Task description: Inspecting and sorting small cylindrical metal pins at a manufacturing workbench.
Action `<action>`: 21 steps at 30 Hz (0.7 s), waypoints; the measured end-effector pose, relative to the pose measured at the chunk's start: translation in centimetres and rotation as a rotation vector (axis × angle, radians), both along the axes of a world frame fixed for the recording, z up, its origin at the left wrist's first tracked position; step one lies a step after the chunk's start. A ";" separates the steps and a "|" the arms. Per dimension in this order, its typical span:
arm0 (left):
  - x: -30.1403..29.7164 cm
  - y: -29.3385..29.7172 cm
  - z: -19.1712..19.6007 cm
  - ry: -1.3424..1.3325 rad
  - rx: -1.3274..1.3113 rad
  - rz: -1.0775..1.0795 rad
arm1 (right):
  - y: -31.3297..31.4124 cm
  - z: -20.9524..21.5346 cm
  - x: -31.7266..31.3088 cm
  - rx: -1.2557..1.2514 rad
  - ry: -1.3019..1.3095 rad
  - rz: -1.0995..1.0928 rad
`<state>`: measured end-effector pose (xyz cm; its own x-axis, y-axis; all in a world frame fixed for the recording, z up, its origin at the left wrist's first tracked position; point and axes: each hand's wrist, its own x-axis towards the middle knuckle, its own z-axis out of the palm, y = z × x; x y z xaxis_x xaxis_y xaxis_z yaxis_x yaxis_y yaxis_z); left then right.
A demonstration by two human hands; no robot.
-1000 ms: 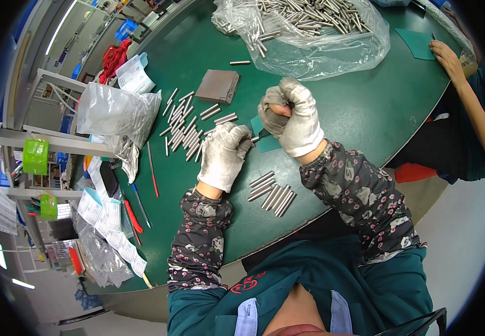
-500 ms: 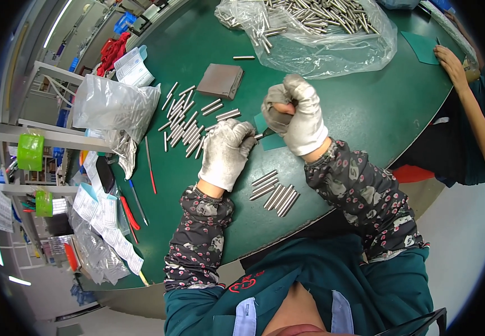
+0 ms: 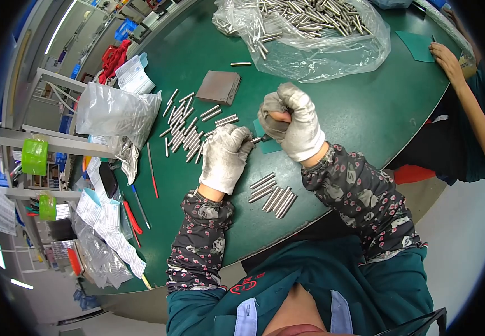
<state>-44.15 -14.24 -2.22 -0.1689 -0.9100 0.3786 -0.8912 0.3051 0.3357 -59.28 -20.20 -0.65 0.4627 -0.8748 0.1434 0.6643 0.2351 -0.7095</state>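
My left hand, in a white glove, pinches a short metal pin between thumb and fingers. My right hand, gloved with a bare thumb tip showing, is closed around a slim dark tool. The tool's tip is close to the pin's end; whether they touch I cannot tell. Beneath them lies a small green sheet. Loose metal pins are spread to the left of my left hand. Nearer me, several pins lie side by side in a group.
A brownish square block sits beyond my hands. Farther back, a clear plastic bag holds many pins. Another plastic bag, red-handled pliers and papers line the left. At far right, another person's hand touches a green sheet.
The whole scene sits slightly lower in the picture. Both hands keep nearly the same pose at the pin.
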 end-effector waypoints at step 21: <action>0.1 -0.1 0.2 0.064 0.040 -0.021 | 0.0 -0.3 0.5 0.026 -0.023 -0.042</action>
<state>-44.03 -14.34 -2.05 -0.1645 -0.9212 0.3526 -0.8611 0.3085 0.4042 -58.77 -20.24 -0.98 0.4219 -0.8971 0.1308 0.6905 0.2244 -0.6876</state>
